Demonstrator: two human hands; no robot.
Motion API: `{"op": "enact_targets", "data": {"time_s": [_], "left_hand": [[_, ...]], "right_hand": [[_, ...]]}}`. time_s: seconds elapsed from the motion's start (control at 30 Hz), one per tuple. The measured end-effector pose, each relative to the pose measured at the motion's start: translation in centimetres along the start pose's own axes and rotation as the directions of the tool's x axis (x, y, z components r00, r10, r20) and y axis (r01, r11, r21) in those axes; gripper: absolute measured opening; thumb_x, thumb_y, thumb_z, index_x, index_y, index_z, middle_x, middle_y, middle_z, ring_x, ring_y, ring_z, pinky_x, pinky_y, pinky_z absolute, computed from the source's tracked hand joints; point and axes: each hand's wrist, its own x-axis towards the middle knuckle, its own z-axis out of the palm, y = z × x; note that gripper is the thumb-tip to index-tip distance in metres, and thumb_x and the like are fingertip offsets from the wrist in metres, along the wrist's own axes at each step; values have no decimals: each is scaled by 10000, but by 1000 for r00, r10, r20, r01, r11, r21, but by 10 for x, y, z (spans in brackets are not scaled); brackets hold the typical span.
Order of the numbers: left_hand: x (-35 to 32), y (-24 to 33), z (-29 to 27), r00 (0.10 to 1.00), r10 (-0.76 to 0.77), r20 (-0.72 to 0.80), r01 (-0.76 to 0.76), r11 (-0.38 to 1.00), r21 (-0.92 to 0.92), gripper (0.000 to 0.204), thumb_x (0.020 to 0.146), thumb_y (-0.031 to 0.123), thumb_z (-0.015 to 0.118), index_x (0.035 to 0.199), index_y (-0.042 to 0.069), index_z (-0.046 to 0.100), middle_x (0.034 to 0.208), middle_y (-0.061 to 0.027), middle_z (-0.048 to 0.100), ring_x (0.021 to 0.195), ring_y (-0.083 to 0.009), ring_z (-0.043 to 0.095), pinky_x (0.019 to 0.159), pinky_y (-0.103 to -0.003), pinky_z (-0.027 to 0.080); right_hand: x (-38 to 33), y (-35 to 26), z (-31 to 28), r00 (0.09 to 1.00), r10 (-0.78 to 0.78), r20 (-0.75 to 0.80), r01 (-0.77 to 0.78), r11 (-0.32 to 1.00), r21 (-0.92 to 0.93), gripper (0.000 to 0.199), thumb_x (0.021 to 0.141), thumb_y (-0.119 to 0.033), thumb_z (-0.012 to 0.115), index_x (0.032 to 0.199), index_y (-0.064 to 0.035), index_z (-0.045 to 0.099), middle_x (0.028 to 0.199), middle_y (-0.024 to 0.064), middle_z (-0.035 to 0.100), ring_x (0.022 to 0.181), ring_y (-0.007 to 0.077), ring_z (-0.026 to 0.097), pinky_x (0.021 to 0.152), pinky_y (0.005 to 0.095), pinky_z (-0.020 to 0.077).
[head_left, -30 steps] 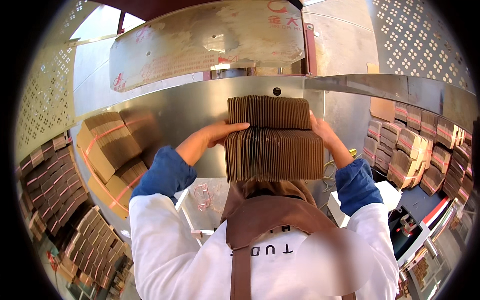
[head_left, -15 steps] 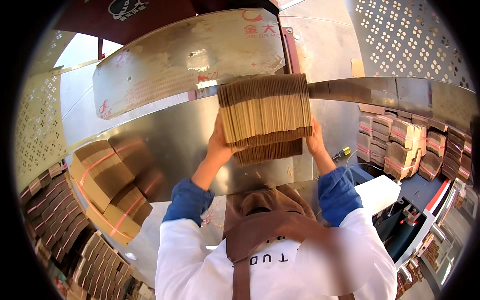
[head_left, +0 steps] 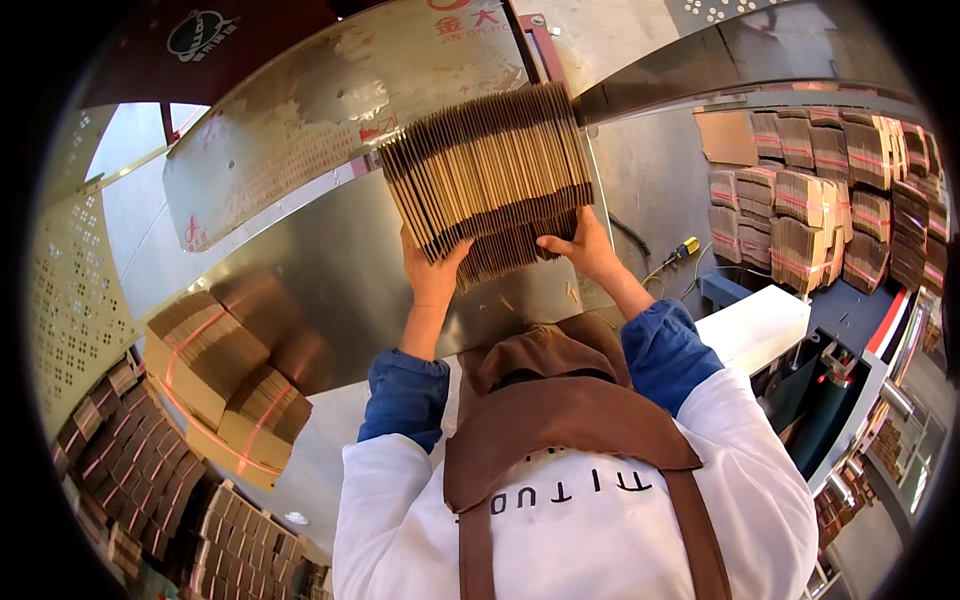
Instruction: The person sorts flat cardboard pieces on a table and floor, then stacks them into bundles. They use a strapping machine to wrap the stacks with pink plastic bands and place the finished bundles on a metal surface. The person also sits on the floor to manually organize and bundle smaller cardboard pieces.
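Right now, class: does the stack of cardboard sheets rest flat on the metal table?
No: the stack of cardboard sheets is lifted off the metal table, gripped from below by the left hand and right hand.

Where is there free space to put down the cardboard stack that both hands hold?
Free: the bare metal sheet below the cardboard stack, between the left hand and the strapped bundles. Also the white block to the right. Crowded: the stacked bundles at far right and the lower left.
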Motion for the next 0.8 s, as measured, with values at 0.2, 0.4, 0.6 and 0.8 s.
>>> {"op": "enact_targets", "data": {"time_s": [0.2, 0.4, 0.6, 0.8], "left_hand": [[1, 16, -6, 994, 106, -41, -102, 991, 84, 719, 653, 231, 825, 1239, 19, 467, 1264, -165, 481, 1162, -383, 448, 927, -460, 441], [4, 21, -5, 993, 103, -58, -102, 995, 24, 842, 633, 187, 837, 1331, 29, 394, 1292, -178, 457, 1194, -391, 428, 970, -457, 427], [3, 24, -8, 995, 77, -67, -75, 996, 40, 900, 633, 203, 841, 1368, 44, 347, 1340, -184, 403, 1225, -388, 413, 986, -450, 428], [9, 20, -8, 998, 43, -37, -45, 998, -43, 896, 642, 245, 840, 1370, 57, 353, 1325, -185, 401, 1205, -394, 449, 960, -471, 445]], "right_hand": [[-15, -50, 26, 983, -31, -181, -41, 924, -381, 678, 710, -209, 740, 1199, 55, 352, 1085, 291, 528, 1004, 475, 541, 843, 487, 472], [-13, -34, 15, 974, -136, -182, 36, 882, -470, 734, 700, -213, 724, 1245, 59, 316, 1008, 284, 567, 926, 461, 574, 798, 491, 475], [-14, -48, 15, 979, 109, -174, -178, 875, -450, 764, 710, -286, 734, 1260, 57, 329, 775, 238, 625, 787, 429, 625, 714, 473, 489], [-8, -38, 13, 991, -106, -87, 44, 844, -534, 558, 766, -260, 665, 1134, 53, 386, 769, 317, 607, 743, 509, 583, 659, 540, 478]]}}
